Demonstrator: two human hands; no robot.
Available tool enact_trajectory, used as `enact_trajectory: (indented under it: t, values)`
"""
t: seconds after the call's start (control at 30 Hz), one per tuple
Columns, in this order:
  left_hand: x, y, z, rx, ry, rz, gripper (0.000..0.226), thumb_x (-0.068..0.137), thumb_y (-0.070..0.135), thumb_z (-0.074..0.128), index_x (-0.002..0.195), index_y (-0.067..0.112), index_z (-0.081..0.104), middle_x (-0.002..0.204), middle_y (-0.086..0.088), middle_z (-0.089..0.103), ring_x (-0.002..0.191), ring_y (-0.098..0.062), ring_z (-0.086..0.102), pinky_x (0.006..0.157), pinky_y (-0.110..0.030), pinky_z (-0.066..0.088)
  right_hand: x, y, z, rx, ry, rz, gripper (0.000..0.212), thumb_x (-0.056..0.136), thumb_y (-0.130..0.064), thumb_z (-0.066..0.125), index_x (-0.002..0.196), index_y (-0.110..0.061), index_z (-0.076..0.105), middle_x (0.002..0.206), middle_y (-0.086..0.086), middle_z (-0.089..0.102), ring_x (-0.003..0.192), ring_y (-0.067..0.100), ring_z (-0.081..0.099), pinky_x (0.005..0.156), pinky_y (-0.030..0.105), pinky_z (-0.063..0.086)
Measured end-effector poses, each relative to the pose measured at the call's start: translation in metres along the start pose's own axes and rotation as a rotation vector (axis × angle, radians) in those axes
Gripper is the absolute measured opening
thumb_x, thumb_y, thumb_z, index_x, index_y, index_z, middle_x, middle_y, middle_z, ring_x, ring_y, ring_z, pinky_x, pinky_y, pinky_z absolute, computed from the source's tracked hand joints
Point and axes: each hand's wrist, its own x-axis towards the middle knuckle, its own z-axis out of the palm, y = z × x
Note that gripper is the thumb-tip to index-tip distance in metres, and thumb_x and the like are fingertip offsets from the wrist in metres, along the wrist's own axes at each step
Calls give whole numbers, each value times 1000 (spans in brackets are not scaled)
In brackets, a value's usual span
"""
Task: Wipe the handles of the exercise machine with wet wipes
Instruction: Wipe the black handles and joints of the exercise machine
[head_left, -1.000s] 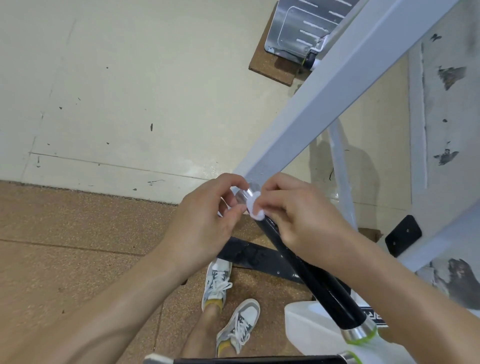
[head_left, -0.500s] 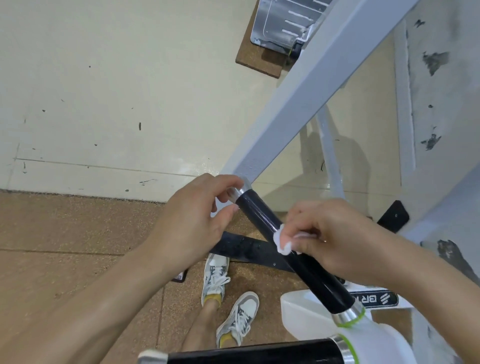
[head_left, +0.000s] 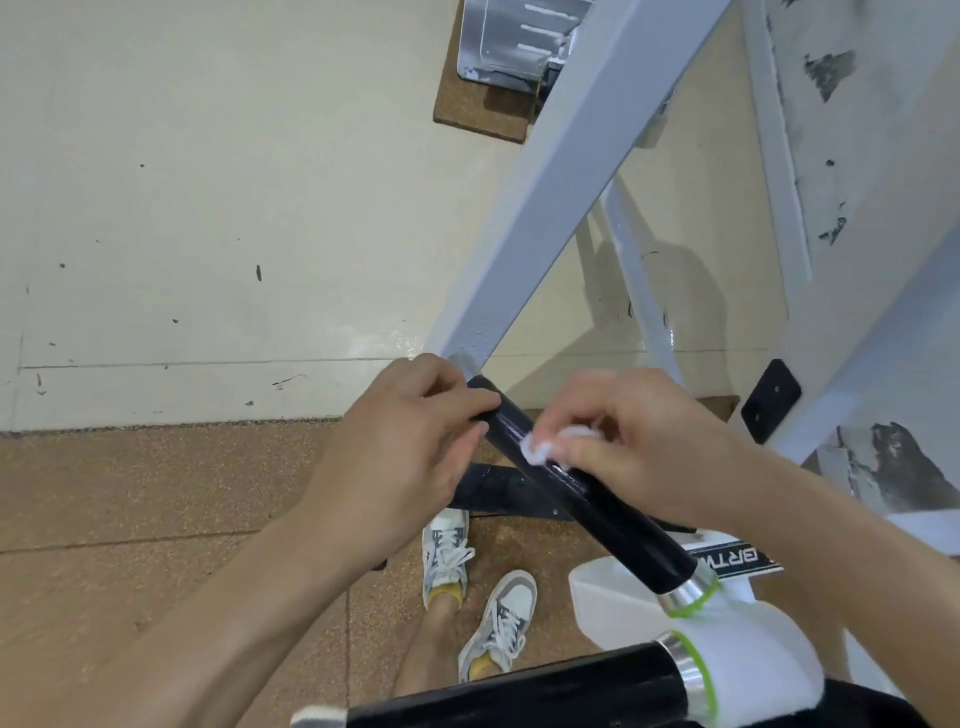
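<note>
A glossy black handle (head_left: 618, 525) of the exercise machine slants from upper left to lower right, ending in a chrome collar with a green ring. My left hand (head_left: 405, 457) grips the handle's upper end with thumb and fingers. My right hand (head_left: 634, 447) pinches a small white wet wipe (head_left: 540, 447) and presses it against the handle just below my left hand. A second black handle (head_left: 519, 691) runs along the bottom edge.
A white frame beam (head_left: 561, 176) rises from the handle toward the upper right. A white machine hub (head_left: 748, 670) joins both handles at lower right. My shoes (head_left: 478, 587) stand on brown cork flooring below. A silver pedal (head_left: 514, 41) lies at top.
My right hand slid the wipe down the handle, then back up toward my left hand. My left hand kept hold of the upper end.
</note>
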Motion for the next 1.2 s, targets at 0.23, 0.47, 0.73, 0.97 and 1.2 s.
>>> enact_trajectory:
  t: [0.23,0.47,0.73,0.97,1.2]
  values:
    - [6,8,-4,-83,-6,-44,23,80,27,59,99,29,72,95,13,62,86,-2,53,72,-5,35,-4,9,7,3,26,32,12,82,-20,67,75,-30,70,83,-15,63,81,-1,57,71,15,41]
    - [3,16,3,-128,-123,-2,28,80,28,59,106,29,70,103,13,56,95,-1,50,82,-4,32,-10,4,-1,79,12,13,13,82,-18,69,75,-30,71,80,-16,65,79,-4,58,69,9,41]
    - [-4,33,4,-95,-185,9,29,80,31,69,109,35,67,107,16,52,91,3,47,79,-4,33,-45,17,-9,-11,-179,33,14,82,-21,68,75,-31,73,81,-17,64,80,1,58,72,18,45]
    - [-2,57,5,-66,-173,-25,21,82,38,66,102,33,70,99,14,60,83,-5,58,76,-34,51,-36,29,9,112,108,3,9,80,-17,70,81,-25,70,86,-9,67,83,5,59,72,19,47]
    - [-2,61,7,-67,-192,-38,17,82,25,68,96,35,70,93,15,58,79,-6,58,73,-35,51,-52,18,-17,-26,-159,6,15,85,-18,65,78,-30,71,83,-13,68,78,0,61,74,22,50]
